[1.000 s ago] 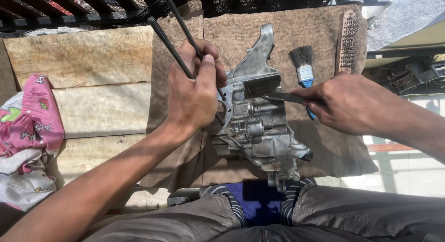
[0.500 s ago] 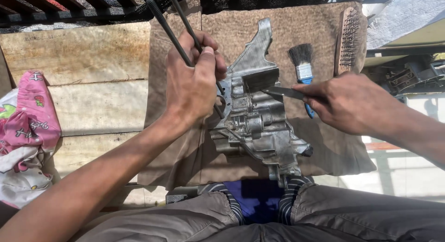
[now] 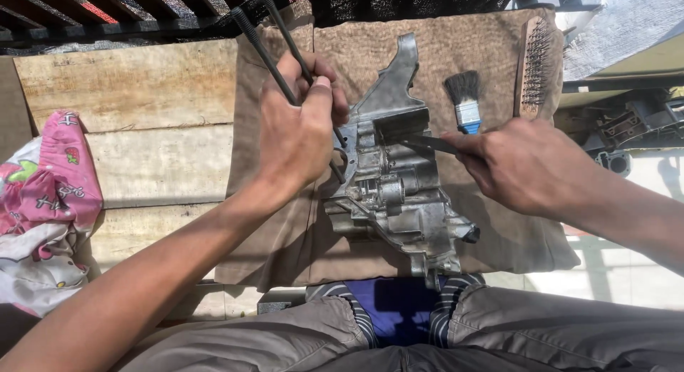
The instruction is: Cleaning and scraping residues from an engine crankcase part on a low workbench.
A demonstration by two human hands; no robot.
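the grey metal engine casing [image 3: 395,194] is seen lying on a brown cloth [image 3: 285,244] spread over the wooden surface [image 3: 142,130], its long axis running diagonally, from up beside the left fingers down toward the knees. the left hand [image 3: 299,133] is clenched round two long dark rods [image 3: 274,51], which are held slanting up and away, their lower ends at the casing's left edge. the right hand [image 3: 524,165] is closed on one thin dark tool [image 3: 420,144], its tip pointed left onto the casing's top. both hands are at the casing, left nearer. beyond the right fingers, one paintbrush [image 3: 465,101] and one wire brush [image 3: 531,65] are laid.
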